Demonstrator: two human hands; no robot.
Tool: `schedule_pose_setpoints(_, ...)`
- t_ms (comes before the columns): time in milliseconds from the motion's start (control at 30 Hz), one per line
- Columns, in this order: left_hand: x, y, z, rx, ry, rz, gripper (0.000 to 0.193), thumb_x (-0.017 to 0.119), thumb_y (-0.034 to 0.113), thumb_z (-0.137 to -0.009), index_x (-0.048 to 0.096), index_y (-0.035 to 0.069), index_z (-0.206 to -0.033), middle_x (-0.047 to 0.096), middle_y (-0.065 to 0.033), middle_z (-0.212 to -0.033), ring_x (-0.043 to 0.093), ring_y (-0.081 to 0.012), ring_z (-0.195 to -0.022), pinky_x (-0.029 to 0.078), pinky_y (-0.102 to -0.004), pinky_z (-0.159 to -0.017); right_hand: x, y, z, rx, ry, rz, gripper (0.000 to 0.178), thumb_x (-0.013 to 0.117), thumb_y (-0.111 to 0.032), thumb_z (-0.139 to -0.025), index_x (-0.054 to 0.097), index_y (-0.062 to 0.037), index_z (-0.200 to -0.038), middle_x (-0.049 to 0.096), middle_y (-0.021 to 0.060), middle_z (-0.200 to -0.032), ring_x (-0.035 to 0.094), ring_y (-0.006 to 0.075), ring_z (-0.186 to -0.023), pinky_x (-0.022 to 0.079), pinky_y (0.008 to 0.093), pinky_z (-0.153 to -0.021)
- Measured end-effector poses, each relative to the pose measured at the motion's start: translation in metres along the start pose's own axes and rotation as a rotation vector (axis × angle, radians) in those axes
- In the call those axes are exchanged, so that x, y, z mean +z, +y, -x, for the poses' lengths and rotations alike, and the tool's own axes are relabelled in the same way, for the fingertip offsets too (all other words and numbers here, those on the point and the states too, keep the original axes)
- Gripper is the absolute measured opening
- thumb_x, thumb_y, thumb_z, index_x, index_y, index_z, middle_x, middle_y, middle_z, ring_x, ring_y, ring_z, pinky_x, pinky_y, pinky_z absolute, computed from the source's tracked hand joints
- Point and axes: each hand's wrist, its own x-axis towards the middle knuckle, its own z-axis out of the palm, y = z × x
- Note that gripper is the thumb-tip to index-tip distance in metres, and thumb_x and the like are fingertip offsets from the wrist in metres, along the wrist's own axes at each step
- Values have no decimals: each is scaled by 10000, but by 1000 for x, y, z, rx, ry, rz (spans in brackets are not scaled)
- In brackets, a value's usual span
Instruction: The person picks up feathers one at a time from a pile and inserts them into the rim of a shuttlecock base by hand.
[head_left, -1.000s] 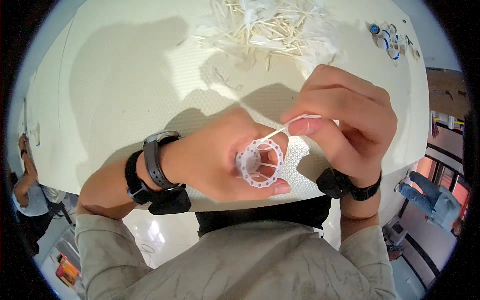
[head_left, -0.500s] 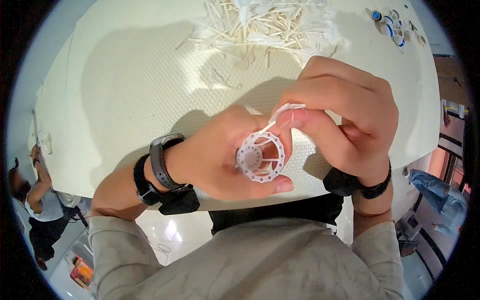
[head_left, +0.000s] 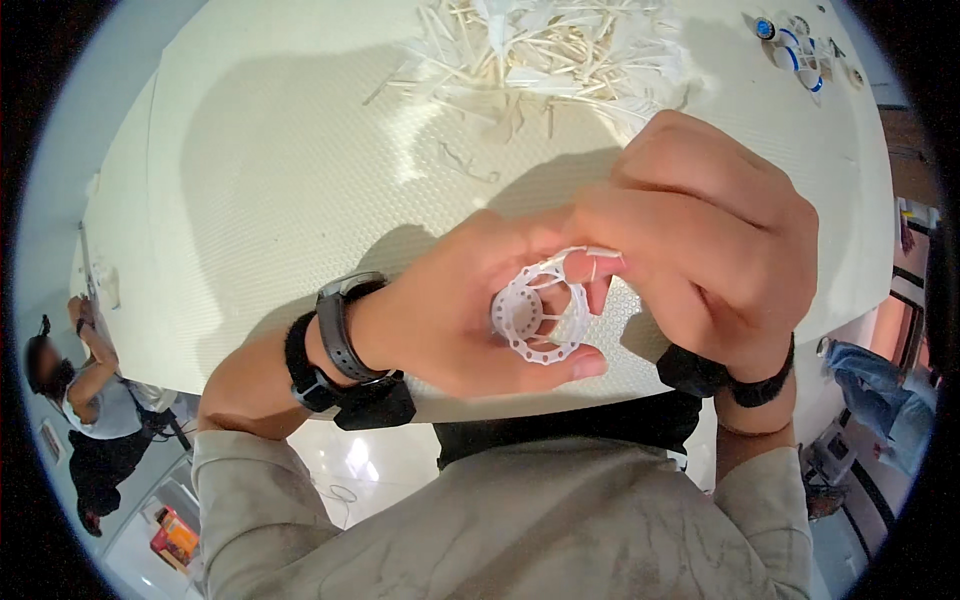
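Observation:
My left hand [head_left: 440, 315] wraps round a white plastic cage [head_left: 519, 313], a ring with small holes joined by thin struts to a smaller perforated disc. Its open ring faces up, and the left thumb lies along the near side. Just above the far right part of the ring, my right hand [head_left: 715, 235] pinches a slim white feather [head_left: 603, 253] between thumb and forefinger. The feather's lower end meets the ring's rim; whether it sits in a hole I cannot tell. Other right fingers are curled in.
A loose pile of trimmed white feathers [head_left: 560, 60] lies at the far middle of the pale textured table [head_left: 270, 200]. Several small white pieces with blue bands [head_left: 790, 58] sit far right. One person [head_left: 95, 400] is at the left, another in jeans [head_left: 880, 400] at the right.
My right hand has come down and nearer, bringing the feather lower against the ring's rim. The cage has tilted slightly in my left hand. The whole view has shifted a little.

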Motion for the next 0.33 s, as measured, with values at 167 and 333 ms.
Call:
schedule_pose_setpoints(167, -1, 0, -4, 44, 16, -43, 607, 819, 100, -791, 547, 94, -1333, 625, -13, -917, 536, -89, -676, 447, -230, -598, 2, 0, 2, -8, 59, -10, 187, 667, 11, -655, 705, 9, -839, 597, 107, -766, 553, 249, -616, 428, 314, -542)
schedule_pose_setpoints(333, -2, 4, -5, -11, -12, -21, 592, 818, 98, -793, 551, 99, -1320, 633, -19, -926, 554, -94, -703, 462, -233, -622, 1, 2, 2, 147, -30, -94, 147, 654, 27, -716, 710, -3, -848, 642, 128, -812, 570, 258, -642, 447, 324, -563)
